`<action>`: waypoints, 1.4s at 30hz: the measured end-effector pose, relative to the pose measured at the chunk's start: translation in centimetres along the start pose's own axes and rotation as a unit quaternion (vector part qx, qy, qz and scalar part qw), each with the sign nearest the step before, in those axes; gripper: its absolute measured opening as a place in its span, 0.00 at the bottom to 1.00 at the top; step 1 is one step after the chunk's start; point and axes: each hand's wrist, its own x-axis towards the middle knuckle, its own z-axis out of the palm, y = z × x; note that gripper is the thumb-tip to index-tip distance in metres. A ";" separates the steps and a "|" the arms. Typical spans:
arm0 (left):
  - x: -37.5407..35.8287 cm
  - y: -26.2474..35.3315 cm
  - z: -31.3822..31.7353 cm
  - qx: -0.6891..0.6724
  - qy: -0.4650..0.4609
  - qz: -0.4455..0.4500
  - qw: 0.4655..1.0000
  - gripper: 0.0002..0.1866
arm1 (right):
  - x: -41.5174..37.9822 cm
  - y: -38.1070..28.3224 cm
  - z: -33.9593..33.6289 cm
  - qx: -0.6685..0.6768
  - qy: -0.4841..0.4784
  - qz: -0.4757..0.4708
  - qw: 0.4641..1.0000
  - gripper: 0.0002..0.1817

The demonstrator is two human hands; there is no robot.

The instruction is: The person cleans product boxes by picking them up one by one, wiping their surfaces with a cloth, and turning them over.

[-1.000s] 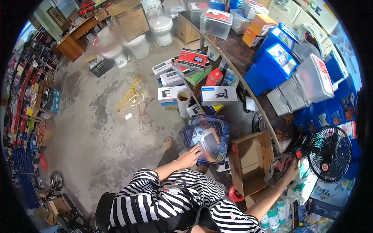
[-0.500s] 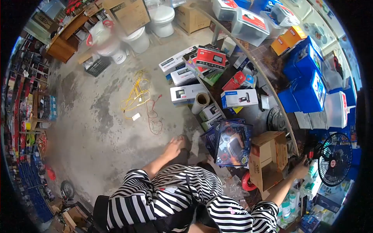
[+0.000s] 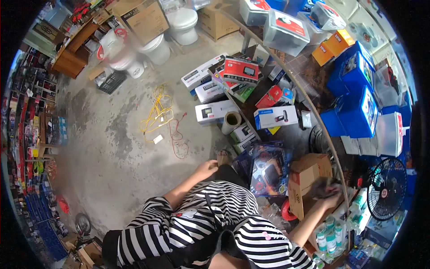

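My left hand [image 3: 206, 170] hangs low over the floor, near my knee. Its fingers are loosely bent, and nothing shows in them. On the other side, my right hand [image 3: 332, 200] is over the side of an open cardboard box [image 3: 295, 195]. A dark object with a reddish patch [image 3: 323, 187] is in its fingers, too smeared by motion to name. Left of that box lies a dark blue box with a printed picture [image 3: 270, 168]. Bottles with green labels [image 3: 330, 237] stand in clear plastic below my right forearm.
A black fan [image 3: 386, 189] stands at the far right, below blue bins [image 3: 356, 105]. The table's curved edge [image 3: 329, 125] runs past stacked product boxes [image 3: 242, 71]. Yellow cable [image 3: 156, 112] and red cable [image 3: 175, 134] lie on the concrete floor. White toilets [image 3: 183, 27] stand behind.
My right hand has moved left from beside the fan to the cardboard box, now with a dark object. My left hand has shifted slightly, and the view has moved a little.
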 end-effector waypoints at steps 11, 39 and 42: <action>5.4 20.1 1.0 -0.233 -0.165 -0.085 0.955 0.37 | -29.2 3.5 17.9 -0.142 -0.396 0.168 0.892 0.10; 40.4 8.2 -21.4 -0.315 0.038 -0.207 0.925 0.40 | -41.9 6.4 20.8 -0.292 -0.395 0.128 0.862 0.39; 41.6 9.1 -21.2 -0.339 0.034 -0.199 0.919 0.39 | -43.9 3.1 22.3 -0.268 -0.423 0.101 0.859 0.45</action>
